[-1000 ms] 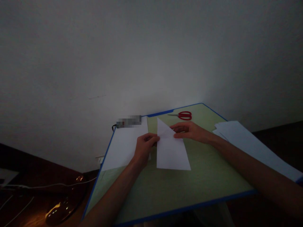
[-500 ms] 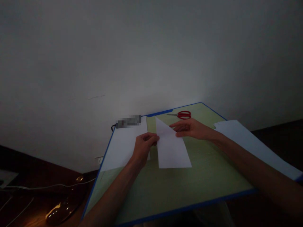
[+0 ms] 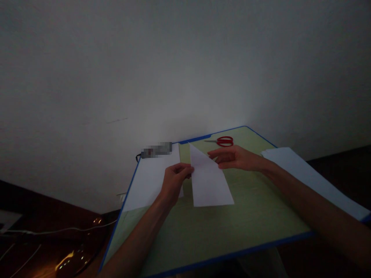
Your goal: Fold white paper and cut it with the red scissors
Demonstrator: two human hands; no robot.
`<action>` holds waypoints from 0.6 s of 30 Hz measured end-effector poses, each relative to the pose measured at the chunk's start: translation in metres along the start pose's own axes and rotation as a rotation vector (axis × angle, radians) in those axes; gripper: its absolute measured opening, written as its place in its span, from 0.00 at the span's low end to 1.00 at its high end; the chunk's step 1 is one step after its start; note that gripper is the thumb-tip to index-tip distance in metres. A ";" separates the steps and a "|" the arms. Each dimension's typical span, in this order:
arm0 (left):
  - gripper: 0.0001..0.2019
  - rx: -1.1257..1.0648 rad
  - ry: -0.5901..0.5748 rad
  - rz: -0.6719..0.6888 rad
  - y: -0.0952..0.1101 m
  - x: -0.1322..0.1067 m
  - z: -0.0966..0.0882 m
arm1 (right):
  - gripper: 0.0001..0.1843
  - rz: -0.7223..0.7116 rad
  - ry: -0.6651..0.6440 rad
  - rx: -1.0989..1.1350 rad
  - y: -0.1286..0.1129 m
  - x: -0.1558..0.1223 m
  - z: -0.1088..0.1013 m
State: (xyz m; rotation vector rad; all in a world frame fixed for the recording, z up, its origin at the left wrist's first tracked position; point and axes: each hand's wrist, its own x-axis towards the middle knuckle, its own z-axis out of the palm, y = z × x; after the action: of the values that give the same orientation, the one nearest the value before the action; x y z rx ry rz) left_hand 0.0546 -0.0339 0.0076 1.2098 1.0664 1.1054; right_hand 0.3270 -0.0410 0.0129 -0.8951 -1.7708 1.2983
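A folded sheet of white paper (image 3: pixel 207 185) with a slanted right edge and a pointed top is held over the table, in the middle of the head view. My left hand (image 3: pixel 176 177) pinches its left edge between thumb and fingers. Along the slanted edge is my right hand (image 3: pixel 233 158), its thumb and fingertips apart. Whether those fingertips touch the paper or hover just beside it, I cannot tell. Red-handled scissors (image 3: pixel 224 141) lie behind my right hand, blades pointing left.
The pale green table (image 3: pixel 208 235) has a blue rim and stands against a grey wall (image 3: pixel 185 69). Another white sheet (image 3: pixel 150 181) lies at the left, below a blurred dark object (image 3: pixel 156 150). A stack of paper (image 3: pixel 301 173) is at the right. White cables (image 3: pixel 69 228) run at lower left.
My right hand has shifted slightly right, its thumb sliding off the paper's face to the slanted edge. My left hand keeps its pinch. The view has moved a little.
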 end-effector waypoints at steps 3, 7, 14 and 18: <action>0.06 0.028 -0.022 -0.012 0.000 -0.003 0.005 | 0.35 0.026 0.054 -0.054 -0.001 0.003 0.008; 0.06 0.075 -0.114 -0.029 0.003 -0.010 0.012 | 0.36 0.040 0.098 0.017 -0.006 0.010 0.035; 0.05 0.122 -0.165 -0.059 0.010 -0.015 0.016 | 0.25 0.111 0.272 0.155 -0.005 0.017 0.054; 0.05 0.122 -0.190 -0.091 0.008 -0.016 0.016 | 0.19 0.187 0.357 0.242 -0.005 0.018 0.054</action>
State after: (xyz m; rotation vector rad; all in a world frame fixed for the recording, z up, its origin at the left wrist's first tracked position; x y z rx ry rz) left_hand 0.0676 -0.0518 0.0174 1.3211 1.0429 0.8475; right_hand 0.2706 -0.0503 0.0097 -1.0936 -1.2509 1.3391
